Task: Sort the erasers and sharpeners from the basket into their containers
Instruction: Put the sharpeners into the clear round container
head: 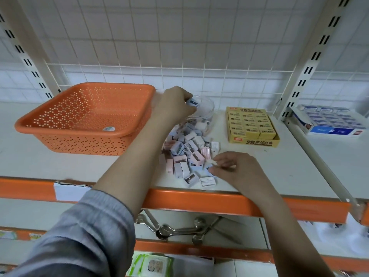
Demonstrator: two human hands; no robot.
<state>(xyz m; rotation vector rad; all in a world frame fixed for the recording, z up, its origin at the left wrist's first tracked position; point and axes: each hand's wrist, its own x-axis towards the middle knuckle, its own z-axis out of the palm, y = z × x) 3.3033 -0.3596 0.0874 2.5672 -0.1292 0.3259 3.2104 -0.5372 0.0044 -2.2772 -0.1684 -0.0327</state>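
Spanning the view, the shelf (259, 176) carries everything, its orange lip toward me. On its left sits the basket (85, 116), orange and perforated. Right of centre stands the yellow box (252, 127), packed with erasers. Between them a heap of sharpeners (187, 154) lies loose on the shelf, running back to the clear jar (203, 111), which holds a few more. My left hand (173, 105) hovers at the jar's mouth, fingers pinching a blue sharpener (192, 101). My right hand (237, 168) rests at the heap's near edge, fingertips (216, 161) curled on a small pale piece.
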